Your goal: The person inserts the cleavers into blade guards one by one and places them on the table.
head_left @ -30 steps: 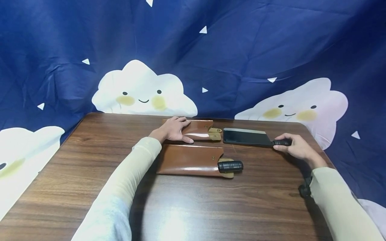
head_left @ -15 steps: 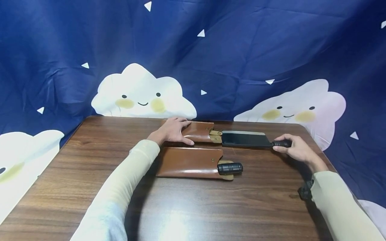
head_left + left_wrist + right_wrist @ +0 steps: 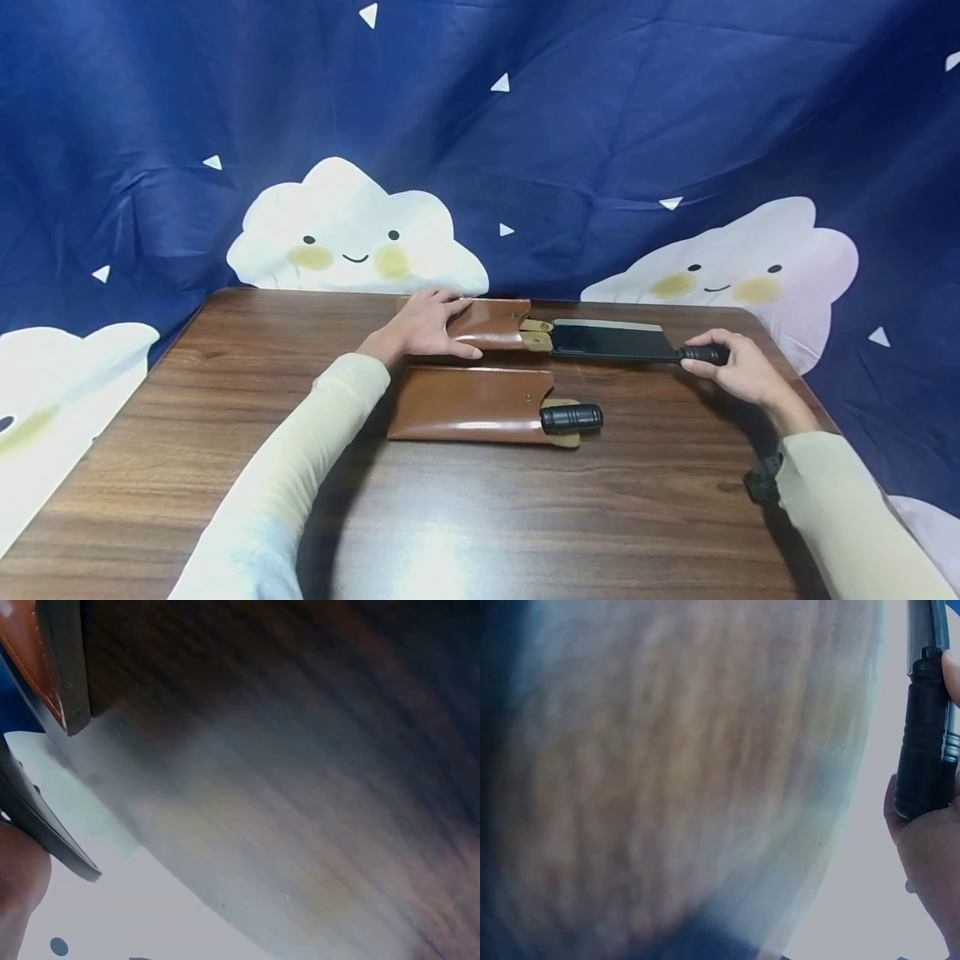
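Observation:
My left hand (image 3: 431,325) grips a brown leather knife sheath (image 3: 491,322) at the back of the table, thumb along its near edge and fingers over the far side. In the left wrist view, this sheath (image 3: 37,810) shows edge-on, raised off the wood. My right hand (image 3: 738,367) pinches the black handle (image 3: 703,354) of a cleaver, also seen in the right wrist view as a ridged handle (image 3: 925,742). The cleaver's dark blade (image 3: 611,340) points left, light edge away from me, its front end right at the sheath's tan flaps (image 3: 536,340).
A second brown sheath (image 3: 468,404) lies nearer to me, with a black knife handle (image 3: 572,418) sticking out of its right end. The wooden table (image 3: 600,517) ends close behind the back sheath, against a blue cloth (image 3: 555,125) with printed clouds.
The cleaver has closed the small gap to the back sheath's flaps. Sheath and cleaver have both risen slightly, and the left hand has shifted a little left. The nearer sheath stays put.

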Available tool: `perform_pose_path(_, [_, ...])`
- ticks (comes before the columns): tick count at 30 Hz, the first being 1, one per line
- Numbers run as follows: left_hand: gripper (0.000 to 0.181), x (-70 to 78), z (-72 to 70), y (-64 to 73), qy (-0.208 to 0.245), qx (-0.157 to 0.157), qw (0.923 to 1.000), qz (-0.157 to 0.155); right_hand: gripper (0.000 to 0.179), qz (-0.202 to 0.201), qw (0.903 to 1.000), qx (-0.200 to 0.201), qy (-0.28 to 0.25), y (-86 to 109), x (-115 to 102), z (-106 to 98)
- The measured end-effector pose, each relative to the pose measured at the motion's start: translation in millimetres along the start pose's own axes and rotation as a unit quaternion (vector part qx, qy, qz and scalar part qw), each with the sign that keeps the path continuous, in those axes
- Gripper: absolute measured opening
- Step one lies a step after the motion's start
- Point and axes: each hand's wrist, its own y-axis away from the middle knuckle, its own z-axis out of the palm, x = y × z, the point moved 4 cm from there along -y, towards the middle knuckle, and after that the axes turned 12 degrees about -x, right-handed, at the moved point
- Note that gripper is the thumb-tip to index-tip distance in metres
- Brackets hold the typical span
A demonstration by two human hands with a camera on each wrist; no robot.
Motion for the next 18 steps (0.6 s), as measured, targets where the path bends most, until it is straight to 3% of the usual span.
perform_pose_path(8, [0.108,-1.8,0.4,7.4,-0.009,-0.003,1.0,-0.004,0.034,-0.013,0.9998,0.017,0.001,3.3,-8.9,-2.7])
perform_pose_path(18, [0.108,-0.9,-4.6,17.7,-0.018,0.017,0.9997,0.009,0.032,-0.021,0.9989,0.039,-0.014,6.8,-16.3,-2.1])
